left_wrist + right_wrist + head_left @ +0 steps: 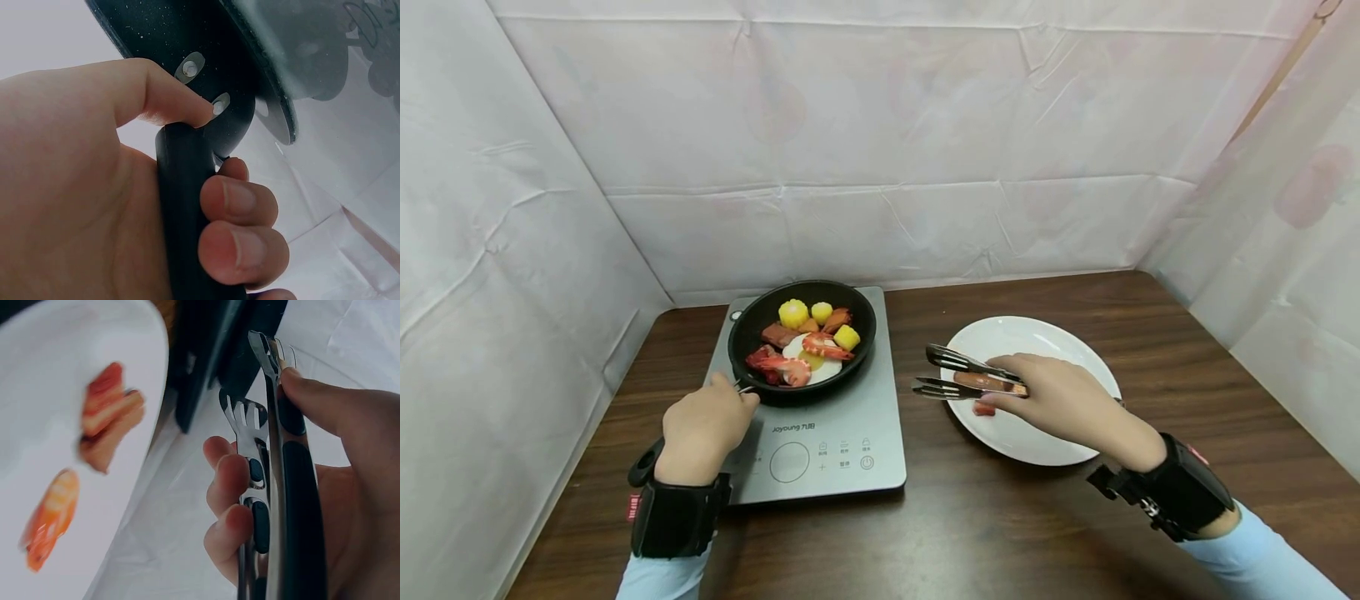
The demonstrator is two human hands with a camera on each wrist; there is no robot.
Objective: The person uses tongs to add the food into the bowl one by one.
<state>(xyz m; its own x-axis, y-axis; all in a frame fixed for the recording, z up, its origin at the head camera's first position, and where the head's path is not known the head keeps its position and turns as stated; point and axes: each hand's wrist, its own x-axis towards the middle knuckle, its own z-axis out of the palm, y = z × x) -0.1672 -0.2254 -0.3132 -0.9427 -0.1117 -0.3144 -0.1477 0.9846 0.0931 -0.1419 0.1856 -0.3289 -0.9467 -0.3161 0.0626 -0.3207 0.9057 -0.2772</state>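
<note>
Head view: right hand point(1060, 400) grips tongs point(966, 375), long axis horizontal, tips pointing left toward pan point(802, 337); left hand point(703, 429) clasps pan handle point(187, 212).

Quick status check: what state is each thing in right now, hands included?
Left hand: gripping the pan handle.
Right hand: holding the tongs, tips apart and empty.
Pan: on the cooktop, full of food.
Plate: on the table, holding two food pieces.
</note>
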